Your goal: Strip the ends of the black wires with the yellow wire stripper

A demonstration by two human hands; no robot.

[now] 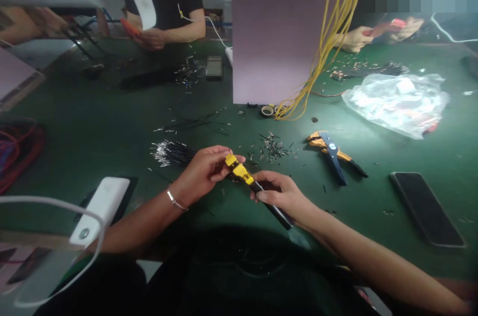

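Note:
My right hand (pixel 278 190) is wrapped round the black handles of a wire stripper (pixel 239 169) with a yellow head. The tool slants up and to the left, its handles reaching toward me. At its head, my left hand (pixel 209 169) is closed in a pinch; what its fingers hold is too small to make out. Just left of that hand lies a bundle of black wires (pixel 172 153) with bright bare ends. Beyond the tool, short cut scraps (pixel 275 147) are strewn on the green table (pixel 112 136).
An orange-and-blue wire stripper (pixel 332 151) and a phone (pixel 427 209) lie at right, a clear plastic bag (pixel 398 101) farther back. A white power bank (pixel 100 211) with a cable is at left. Yellow wires (pixel 321 72) hang beside an upright panel (pixel 276 32). Co-workers' hands (pixel 151 38) are across the table.

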